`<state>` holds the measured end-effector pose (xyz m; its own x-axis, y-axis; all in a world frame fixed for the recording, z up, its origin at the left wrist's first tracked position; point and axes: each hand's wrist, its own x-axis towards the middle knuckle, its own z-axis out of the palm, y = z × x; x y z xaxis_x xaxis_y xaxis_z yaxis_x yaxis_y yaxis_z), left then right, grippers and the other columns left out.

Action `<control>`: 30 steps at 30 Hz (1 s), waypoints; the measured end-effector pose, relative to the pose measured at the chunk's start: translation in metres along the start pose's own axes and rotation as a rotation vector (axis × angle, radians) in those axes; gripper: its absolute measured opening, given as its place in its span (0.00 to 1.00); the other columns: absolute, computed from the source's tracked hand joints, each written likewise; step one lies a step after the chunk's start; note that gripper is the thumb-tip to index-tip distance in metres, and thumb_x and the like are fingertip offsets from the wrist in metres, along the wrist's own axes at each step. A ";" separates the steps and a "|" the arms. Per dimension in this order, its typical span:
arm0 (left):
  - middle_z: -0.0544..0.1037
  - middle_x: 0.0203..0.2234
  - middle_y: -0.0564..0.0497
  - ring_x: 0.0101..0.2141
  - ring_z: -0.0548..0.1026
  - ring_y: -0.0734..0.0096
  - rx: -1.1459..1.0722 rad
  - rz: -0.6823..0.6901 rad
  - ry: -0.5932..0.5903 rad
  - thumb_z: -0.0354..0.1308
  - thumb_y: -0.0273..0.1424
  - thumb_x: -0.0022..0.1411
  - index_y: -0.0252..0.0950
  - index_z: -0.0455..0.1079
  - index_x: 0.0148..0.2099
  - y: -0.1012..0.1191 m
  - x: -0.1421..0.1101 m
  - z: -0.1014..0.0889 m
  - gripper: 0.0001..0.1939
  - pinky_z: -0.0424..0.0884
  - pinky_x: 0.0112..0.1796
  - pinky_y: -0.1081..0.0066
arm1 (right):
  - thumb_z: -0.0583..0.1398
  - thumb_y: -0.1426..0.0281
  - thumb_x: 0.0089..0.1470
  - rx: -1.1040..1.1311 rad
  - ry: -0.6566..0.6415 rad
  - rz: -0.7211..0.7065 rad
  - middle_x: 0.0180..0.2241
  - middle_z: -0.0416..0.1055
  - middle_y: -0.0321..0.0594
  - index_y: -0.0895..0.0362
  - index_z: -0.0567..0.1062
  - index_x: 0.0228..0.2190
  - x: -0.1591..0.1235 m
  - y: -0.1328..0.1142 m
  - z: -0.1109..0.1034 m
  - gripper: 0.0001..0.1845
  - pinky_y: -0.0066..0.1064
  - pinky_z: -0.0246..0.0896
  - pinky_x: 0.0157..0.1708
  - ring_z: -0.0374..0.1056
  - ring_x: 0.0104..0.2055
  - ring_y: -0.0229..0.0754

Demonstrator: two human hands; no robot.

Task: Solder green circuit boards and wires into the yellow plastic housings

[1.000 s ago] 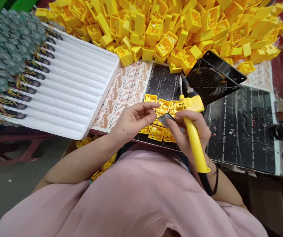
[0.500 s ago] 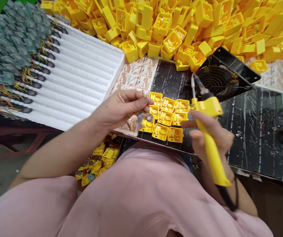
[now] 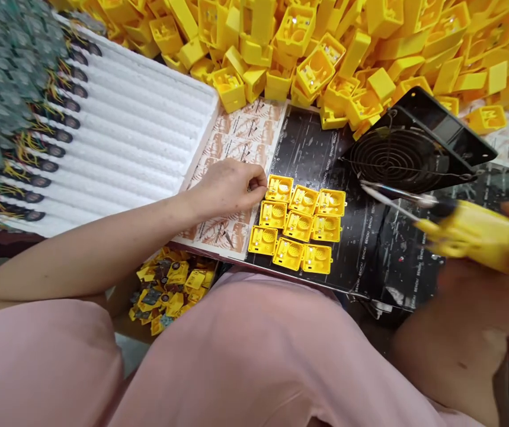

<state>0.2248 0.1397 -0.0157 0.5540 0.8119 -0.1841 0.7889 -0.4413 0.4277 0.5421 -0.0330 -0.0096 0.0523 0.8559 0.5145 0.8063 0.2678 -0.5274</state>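
My left hand [image 3: 231, 185] rests at the left edge of a group of yellow plastic cases. Its thumb and forefinger are pinched beside the top-left yellow case [image 3: 279, 188]; whatever they may hold is hidden. The cases lie open side up in short rows on the black mat, with perforated round seats and small metal contacts inside. On the right, my right hand [image 3: 476, 296], blurred by motion, grips a yellow soldering gun [image 3: 476, 234]. Its tip and thin feed tube point left, in front of the black fan.
A large heap of yellow cases [image 3: 316, 68] covers the back. The black fan [image 3: 396, 151] leans at centre right. At left stands a white ridged foam tray [image 3: 138, 124] with wired round parts and grey-green boards [image 3: 9, 77]. Below the table edge sits a pile of yellow assemblies [image 3: 174, 290].
My right hand has swung the soldering gun away to the right. My left hand has turned palm down, and the small round part seen near its fingers no longer shows.
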 end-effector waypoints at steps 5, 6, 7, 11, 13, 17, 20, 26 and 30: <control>0.86 0.33 0.47 0.37 0.82 0.60 0.035 0.001 -0.050 0.57 0.33 0.62 0.37 0.82 0.41 0.003 0.004 -0.004 0.13 0.73 0.43 0.65 | 0.75 0.63 0.59 0.287 0.194 0.017 0.39 0.84 0.36 0.43 0.83 0.56 0.007 -0.017 0.037 0.24 0.30 0.72 0.23 0.76 0.28 0.39; 0.86 0.33 0.48 0.37 0.82 0.61 0.024 -0.010 -0.059 0.57 0.32 0.61 0.37 0.82 0.41 0.004 0.004 -0.006 0.12 0.73 0.43 0.66 | 0.75 0.63 0.59 0.299 0.122 -0.009 0.38 0.84 0.35 0.45 0.82 0.56 0.008 -0.020 0.041 0.24 0.30 0.73 0.24 0.76 0.28 0.39; 0.85 0.32 0.48 0.36 0.82 0.61 0.009 -0.027 -0.068 0.57 0.32 0.61 0.37 0.81 0.40 0.005 0.005 -0.007 0.12 0.72 0.42 0.66 | 0.75 0.63 0.59 0.292 0.069 -0.031 0.37 0.84 0.35 0.45 0.82 0.55 0.009 -0.023 0.045 0.24 0.30 0.74 0.25 0.77 0.28 0.40; 0.84 0.31 0.50 0.34 0.81 0.64 -0.037 -0.063 -0.085 0.57 0.31 0.60 0.36 0.80 0.38 0.007 0.006 -0.008 0.11 0.71 0.41 0.67 | 0.76 0.66 0.57 0.251 -0.031 -0.073 0.38 0.84 0.34 0.45 0.81 0.54 0.013 -0.027 0.055 0.24 0.32 0.78 0.29 0.80 0.31 0.42; 0.84 0.31 0.50 0.34 0.81 0.64 -0.051 -0.043 -0.071 0.57 0.32 0.60 0.37 0.80 0.38 0.006 0.005 -0.007 0.11 0.70 0.41 0.68 | 0.77 0.67 0.55 0.278 -0.013 -0.088 0.38 0.85 0.34 0.45 0.80 0.53 0.014 -0.026 0.059 0.25 0.32 0.78 0.28 0.81 0.32 0.43; 0.85 0.30 0.51 0.34 0.80 0.64 -0.045 -0.025 -0.056 0.57 0.33 0.59 0.39 0.80 0.37 0.002 0.004 -0.003 0.11 0.70 0.40 0.68 | 0.77 0.68 0.54 0.320 0.011 -0.156 0.34 0.84 0.31 0.47 0.80 0.44 0.016 -0.030 0.063 0.18 0.30 0.76 0.25 0.81 0.31 0.42; 0.84 0.30 0.50 0.34 0.81 0.63 -0.018 -0.033 -0.092 0.57 0.33 0.60 0.39 0.80 0.37 0.004 0.004 -0.003 0.10 0.70 0.40 0.68 | 0.77 0.71 0.55 0.281 -0.050 -0.116 0.31 0.82 0.30 0.49 0.79 0.37 0.018 -0.037 0.060 0.14 0.30 0.79 0.28 0.81 0.31 0.41; 0.85 0.33 0.49 0.36 0.82 0.62 0.031 -0.043 -0.143 0.55 0.33 0.61 0.37 0.81 0.40 0.009 0.006 -0.006 0.13 0.70 0.41 0.67 | 0.77 0.68 0.56 0.240 -0.101 -0.143 0.29 0.82 0.32 0.51 0.78 0.33 0.026 -0.043 0.059 0.13 0.30 0.81 0.30 0.81 0.30 0.41; 0.85 0.32 0.50 0.35 0.81 0.64 0.037 -0.039 -0.143 0.55 0.32 0.61 0.37 0.81 0.40 0.008 0.005 -0.006 0.12 0.70 0.41 0.68 | 0.77 0.71 0.54 0.259 -0.106 -0.194 0.30 0.82 0.32 0.51 0.78 0.33 0.029 -0.039 0.060 0.13 0.29 0.79 0.26 0.80 0.29 0.40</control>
<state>0.2325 0.1426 -0.0080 0.5532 0.7670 -0.3253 0.8182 -0.4268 0.3851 0.4766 0.0082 -0.0149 -0.1603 0.8156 0.5560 0.6177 0.5222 -0.5879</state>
